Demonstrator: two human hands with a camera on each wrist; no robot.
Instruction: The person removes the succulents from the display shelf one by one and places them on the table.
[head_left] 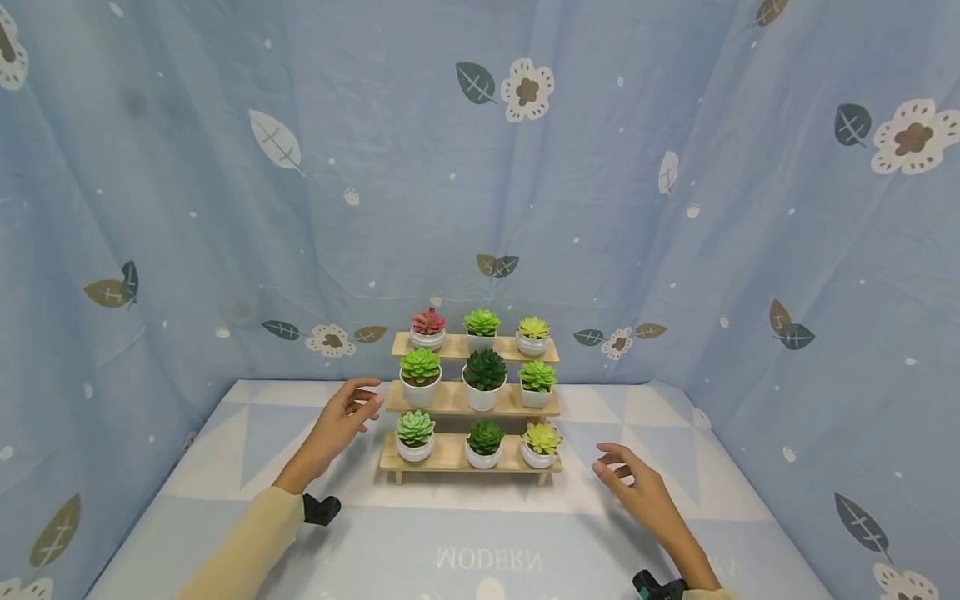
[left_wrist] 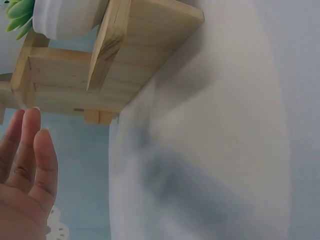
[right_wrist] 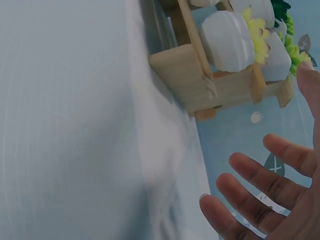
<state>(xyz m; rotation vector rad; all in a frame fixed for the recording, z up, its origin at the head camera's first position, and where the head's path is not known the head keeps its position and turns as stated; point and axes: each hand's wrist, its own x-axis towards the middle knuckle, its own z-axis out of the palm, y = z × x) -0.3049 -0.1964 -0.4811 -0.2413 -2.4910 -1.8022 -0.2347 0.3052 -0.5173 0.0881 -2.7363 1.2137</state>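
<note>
A three-tier wooden stand carries potted succulents in white pots, three on each tier. On the top tier a red succulent is at the left; a dark green one sits mid-stand. My left hand hovers beside the stand's left side, close to the middle tier, fingers loosely bent and holding nothing. In the left wrist view its fingertips overlap the wooden frame. My right hand is held in the air right of the bottom tier, near a yellow-green succulent, fingers spread and nothing in them.
The stand is on a table with a blue and white patterned cloth bearing printed letters. A blue curtain with leaves and flowers encloses the back and both sides. Black wrist devices show at the left cuff and right cuff.
</note>
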